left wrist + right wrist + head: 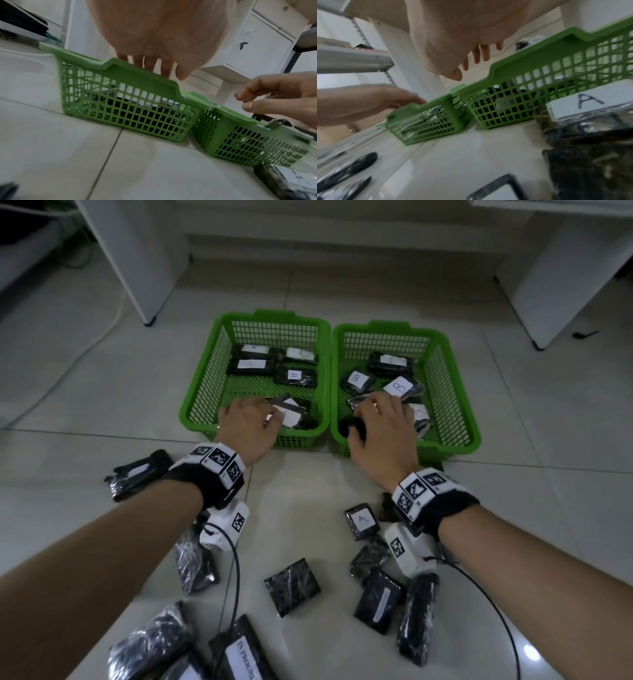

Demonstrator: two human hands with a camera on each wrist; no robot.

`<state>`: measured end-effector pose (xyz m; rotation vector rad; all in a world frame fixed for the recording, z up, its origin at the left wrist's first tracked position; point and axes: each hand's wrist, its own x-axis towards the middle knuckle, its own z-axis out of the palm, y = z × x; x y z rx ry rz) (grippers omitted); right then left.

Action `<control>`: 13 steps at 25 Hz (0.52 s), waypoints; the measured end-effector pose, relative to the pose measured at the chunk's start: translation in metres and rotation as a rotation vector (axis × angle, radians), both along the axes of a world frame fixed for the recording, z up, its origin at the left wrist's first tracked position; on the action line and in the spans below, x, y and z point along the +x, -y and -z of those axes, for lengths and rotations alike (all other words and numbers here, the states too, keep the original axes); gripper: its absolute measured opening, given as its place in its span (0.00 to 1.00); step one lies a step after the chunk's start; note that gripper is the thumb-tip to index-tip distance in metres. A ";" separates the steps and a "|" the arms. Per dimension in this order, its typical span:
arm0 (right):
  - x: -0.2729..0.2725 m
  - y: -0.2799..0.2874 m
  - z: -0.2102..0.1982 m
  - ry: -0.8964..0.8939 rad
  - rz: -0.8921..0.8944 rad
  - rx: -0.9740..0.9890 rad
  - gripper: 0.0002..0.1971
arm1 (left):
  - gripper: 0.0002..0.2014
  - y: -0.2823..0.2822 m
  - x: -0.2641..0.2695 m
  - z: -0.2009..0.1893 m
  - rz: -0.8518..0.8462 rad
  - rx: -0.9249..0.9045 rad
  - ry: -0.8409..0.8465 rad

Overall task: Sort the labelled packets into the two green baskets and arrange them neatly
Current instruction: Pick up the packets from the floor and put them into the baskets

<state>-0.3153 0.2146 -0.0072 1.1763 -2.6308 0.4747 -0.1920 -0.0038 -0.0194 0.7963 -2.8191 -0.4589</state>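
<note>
Floor tiles (308, 508) pale and glossy, carrying two green baskets side by side, touching. Left basket (202, 392) holding packets marked A; right basket (459, 392) holding packets marked B. Loose black packets strewn near the front, one marked A (362, 521) just beside the right wrist. Left hand (248, 424) over the left basket's near edge, fingers straight, slightly apart, touching a white-labelled packet (291, 414). Right hand (382, 428) over the right basket, fingers loosely spread, clamped on nothing.

Left basket (202, 392) packets read "A", right basket (459, 392) packets "B"; floor packet (362, 522) "A".
</note>
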 end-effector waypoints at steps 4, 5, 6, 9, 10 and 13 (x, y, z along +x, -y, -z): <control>0.048 0.030 0.003 0.031 -0.267 -0.040 0.12 | 0.10 0.014 0.067 -0.003 -0.029 -0.060 -0.336; 0.059 0.039 0.005 0.062 -0.327 -0.027 0.12 | 0.09 0.023 0.086 0.000 -0.055 -0.080 -0.341; 0.072 0.050 0.009 0.102 -0.393 -0.004 0.12 | 0.10 0.036 0.106 0.006 -0.094 -0.097 -0.304; 0.107 0.080 0.020 0.263 -0.567 0.130 0.14 | 0.19 0.076 0.153 0.018 -0.255 -0.018 0.072; 0.116 0.088 0.024 0.331 -0.598 0.190 0.15 | 0.24 0.082 0.162 0.021 -0.282 0.028 0.223; 0.141 0.106 0.041 0.468 -0.675 0.313 0.19 | 0.36 0.089 0.184 0.027 -0.297 0.086 0.411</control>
